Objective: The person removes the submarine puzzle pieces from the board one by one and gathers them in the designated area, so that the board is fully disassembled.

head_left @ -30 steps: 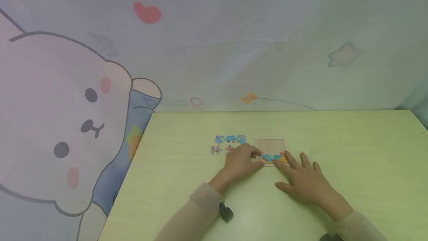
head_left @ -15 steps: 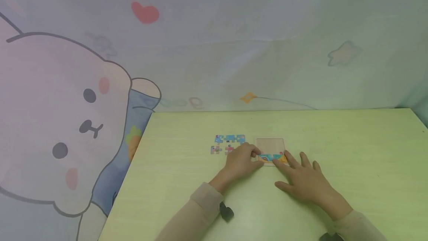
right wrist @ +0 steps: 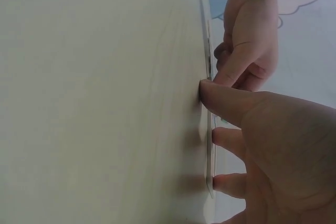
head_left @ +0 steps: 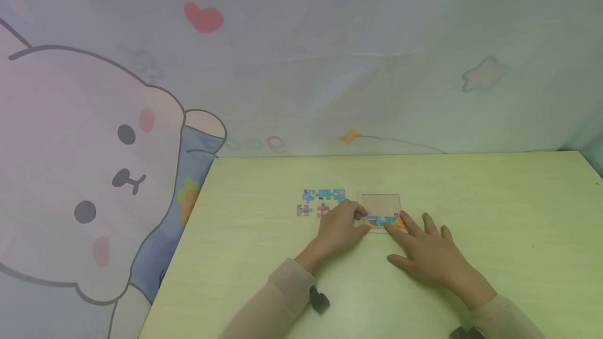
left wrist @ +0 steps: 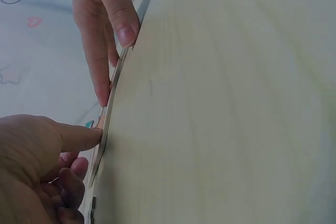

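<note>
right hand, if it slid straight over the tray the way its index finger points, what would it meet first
Probably the left hand, at the left side of the wooden tray, though depth is unclear.

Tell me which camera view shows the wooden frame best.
The head view. It looks down on the wooden frame, showing its base and the pieces along the near side, though the left hand and right hand hide bits of it. Both wrist views catch it nearly edge-on, as a thin, partly hidden strip.
</note>
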Demonstrator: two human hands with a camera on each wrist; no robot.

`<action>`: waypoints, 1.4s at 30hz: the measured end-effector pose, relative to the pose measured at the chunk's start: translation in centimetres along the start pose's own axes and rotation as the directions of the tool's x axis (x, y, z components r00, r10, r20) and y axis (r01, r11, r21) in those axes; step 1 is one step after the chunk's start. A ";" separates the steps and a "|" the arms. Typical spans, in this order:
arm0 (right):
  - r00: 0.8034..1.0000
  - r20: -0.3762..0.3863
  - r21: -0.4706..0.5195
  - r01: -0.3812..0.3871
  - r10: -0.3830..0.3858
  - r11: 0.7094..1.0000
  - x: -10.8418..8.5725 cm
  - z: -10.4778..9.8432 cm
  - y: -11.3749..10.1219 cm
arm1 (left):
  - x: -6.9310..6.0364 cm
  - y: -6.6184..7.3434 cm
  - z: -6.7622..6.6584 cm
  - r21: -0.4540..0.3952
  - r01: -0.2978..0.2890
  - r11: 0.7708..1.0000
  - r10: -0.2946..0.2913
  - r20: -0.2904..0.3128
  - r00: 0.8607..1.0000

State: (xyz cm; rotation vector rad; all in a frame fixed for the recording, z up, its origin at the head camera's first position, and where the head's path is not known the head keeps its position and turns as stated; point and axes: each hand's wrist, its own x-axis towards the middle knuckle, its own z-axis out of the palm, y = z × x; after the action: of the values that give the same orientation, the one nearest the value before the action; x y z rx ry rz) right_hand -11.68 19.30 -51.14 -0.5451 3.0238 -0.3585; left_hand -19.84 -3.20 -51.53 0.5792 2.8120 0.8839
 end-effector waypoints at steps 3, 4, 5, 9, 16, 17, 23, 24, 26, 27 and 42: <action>1.000 -0.001 0.004 -0.001 0.001 1.000 0.0 -0.1 -0.1 | -0.1 0.1 0.0 -0.014 -0.010 1.000 0.010 -0.024 1.000; 1.000 -0.001 0.005 -0.002 0.002 1.000 0.0 -0.1 -0.1 | -0.2 0.1 0.0 -0.018 -0.015 1.000 0.015 -0.032 0.999; 1.000 -0.001 0.007 -0.002 0.002 1.000 0.0 -0.1 -0.1 | -0.2 0.1 0.0 -0.021 -0.020 1.000 0.019 -0.038 0.999; 1.000 0.000 0.009 -0.002 0.002 1.000 0.0 -0.1 -0.1 | -0.3 0.1 -0.1 -0.042 -0.046 0.998 0.043 -0.062 0.997; 1.000 0.002 0.016 -0.004 0.004 1.000 0.0 0.0 0.0 | -1.1 -0.2 -0.7 -0.122 -0.105 0.987 0.090 -0.124 0.988; 1.000 0.001 0.019 -0.002 0.002 1.000 0.0 0.0 0.0 | -1.3 -0.3 -0.9 -0.131 -0.104 0.986 0.087 -0.130 0.988; 1.000 -0.009 0.019 0.011 -0.011 1.000 0.0 0.1 -0.1 | -2.7 -1.6 -3.0 -0.174 -0.074 0.982 0.046 -0.161 0.986; 1.000 -0.010 0.017 0.010 -0.009 1.000 0.0 0.1 0.0 | -2.9 -1.9 -3.4 -0.175 -0.065 0.982 0.035 -0.167 0.985; 1.000 -0.011 0.014 0.003 -0.003 1.000 0.0 0.1 0.0 | -3.4 -2.4 -4.3 -0.181 -0.038 0.983 0.005 -0.175 0.984; 1.000 -0.011 0.012 -0.002 0.002 1.000 0.0 0.1 0.0 | -3.7 -2.7 -4.8 -0.183 -0.025 0.983 -0.008 -0.177 0.984; 1.000 -0.013 -0.001 0.006 -0.006 1.000 0.1 0.3 0.3 | -6.6 -8.9 -9.1 -0.204 0.159 0.966 -0.183 -0.107 0.977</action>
State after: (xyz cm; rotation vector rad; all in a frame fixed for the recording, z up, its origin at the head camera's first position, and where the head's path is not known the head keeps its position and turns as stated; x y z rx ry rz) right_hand -11.81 19.46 -51.46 -0.5547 3.0359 -0.3618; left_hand -18.86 -17.26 -49.12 0.2571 2.7847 1.1783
